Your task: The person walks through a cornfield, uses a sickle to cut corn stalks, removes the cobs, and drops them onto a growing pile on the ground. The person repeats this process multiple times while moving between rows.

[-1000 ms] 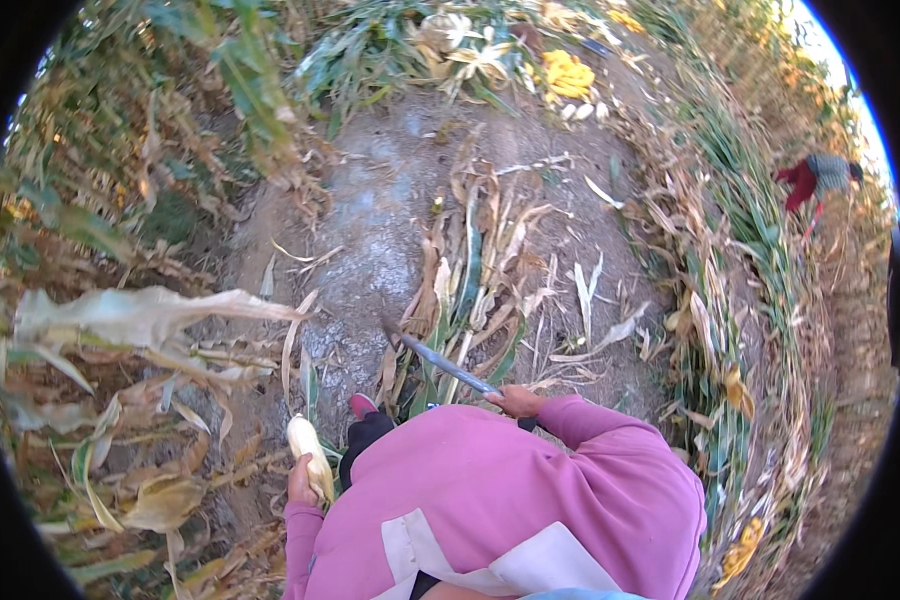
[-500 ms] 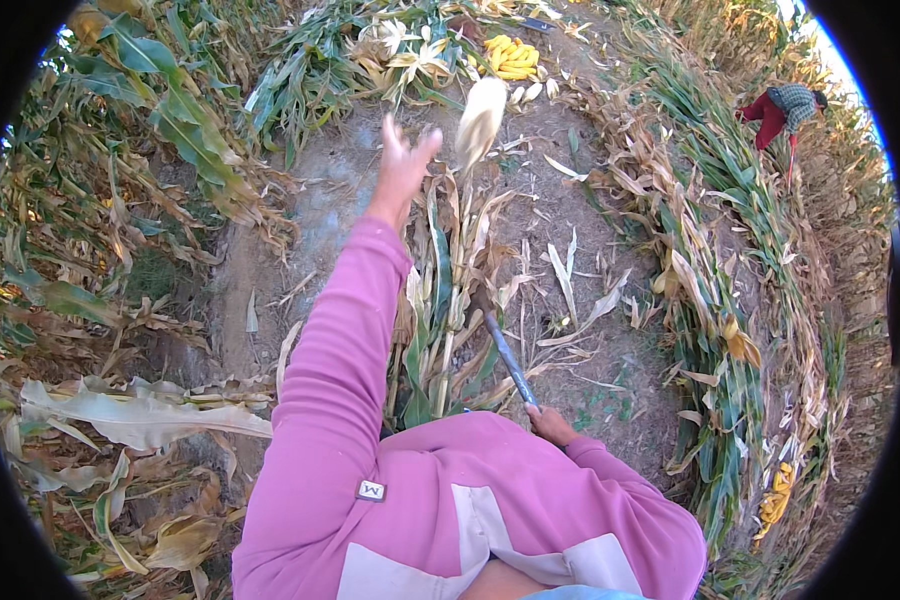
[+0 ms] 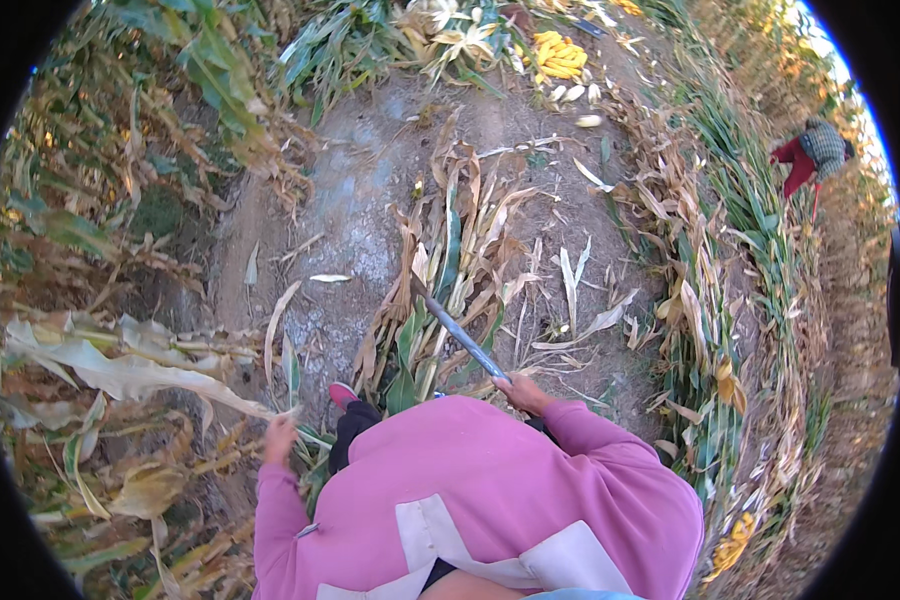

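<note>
Right hand (image 3: 522,392) clenched on long blade (image 3: 457,334), lying over cut stalks (image 3: 450,290). Left hand (image 3: 278,440) loosely curled, touching dry leaf (image 3: 130,375). Risk: blade close to pink shoe (image 3: 342,394); a careless swing could strike it.

Bare dirt ground (image 3: 360,230) carries cut maize stalks (image 3: 450,270) and yellow cobs (image 3: 558,55).
</note>
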`<state>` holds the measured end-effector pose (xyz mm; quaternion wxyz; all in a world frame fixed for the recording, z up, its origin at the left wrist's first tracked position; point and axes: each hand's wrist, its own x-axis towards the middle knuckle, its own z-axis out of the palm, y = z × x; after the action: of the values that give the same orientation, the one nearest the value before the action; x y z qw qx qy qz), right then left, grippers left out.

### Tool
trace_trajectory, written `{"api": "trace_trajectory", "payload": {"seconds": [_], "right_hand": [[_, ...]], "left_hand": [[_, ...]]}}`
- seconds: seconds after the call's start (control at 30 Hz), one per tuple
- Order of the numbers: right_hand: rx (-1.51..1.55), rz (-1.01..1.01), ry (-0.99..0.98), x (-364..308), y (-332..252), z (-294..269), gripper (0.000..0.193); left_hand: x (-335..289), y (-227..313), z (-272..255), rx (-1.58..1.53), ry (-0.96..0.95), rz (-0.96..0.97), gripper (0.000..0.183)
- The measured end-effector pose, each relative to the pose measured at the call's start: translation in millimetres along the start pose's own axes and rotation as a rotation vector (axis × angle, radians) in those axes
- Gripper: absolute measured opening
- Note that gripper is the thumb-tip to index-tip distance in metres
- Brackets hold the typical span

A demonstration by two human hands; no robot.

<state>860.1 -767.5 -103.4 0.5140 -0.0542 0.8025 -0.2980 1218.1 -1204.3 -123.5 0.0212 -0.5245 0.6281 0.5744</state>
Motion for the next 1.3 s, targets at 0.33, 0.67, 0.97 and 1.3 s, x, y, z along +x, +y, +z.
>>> {"api": "trace_trajectory", "payload": {"seconds": [0.33, 0.67, 0.97, 1.3], "right_hand": [[-0.531, -0.51, -0.172, 90.5, -100.9, 27.1, 0.052], [-0.571, -0.607, -0.424, 80.0, -185.0, 93.8, 0.045], [-0.504, -0.516, -0.651, 0.0, -279.4, 172.7, 0.037], [-0.378, -0.665, -0.93, -35.5, -355.2, 243.3, 0.038]], "left_hand": [[-185.0, -143.0, -93.0, -0.327, 1.14, -0.153, 0.05], [-217.4, -72.8, -211.6, -0.56, 1.402, 0.183, 0.062], [-101.3, -85.3, -295.5, -0.837, 1.248, 0.287, 0.081], [-59.8, -53.1, -263.5, -1.587, 0.775, 0.702, 0.076]]}}
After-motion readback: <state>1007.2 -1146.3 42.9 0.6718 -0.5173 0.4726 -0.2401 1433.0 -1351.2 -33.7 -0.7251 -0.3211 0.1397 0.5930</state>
